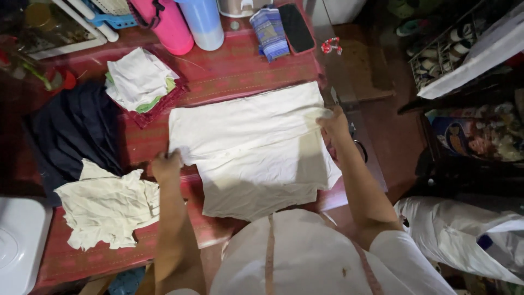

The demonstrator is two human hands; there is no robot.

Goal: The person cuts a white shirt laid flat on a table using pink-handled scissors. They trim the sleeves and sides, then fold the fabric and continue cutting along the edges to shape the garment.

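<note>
On the far left edge, a white plastic lid (16, 240) sits beside a crumpled cream garment (106, 206), which lies on the red patterned cloth (229, 71) covering the table. Behind it a dark navy garment (71, 134) is heaped, and further back a folded stack of white and green cloths (139, 81) rests on a maroon piece. Toward the middle, the left hand (166, 165) pinches the near left corner of the white garment (254, 147), which is spread flat at the table's centre. At its right edge the right hand (333, 127) grips a fold of the same fabric, fingers closed on it. Behind stand a pink flask (166, 24) and a pale blue flask (203, 22), then a blue folded cloth (269, 33). Far right, a white sack (464, 235) lies on the floor.
</note>
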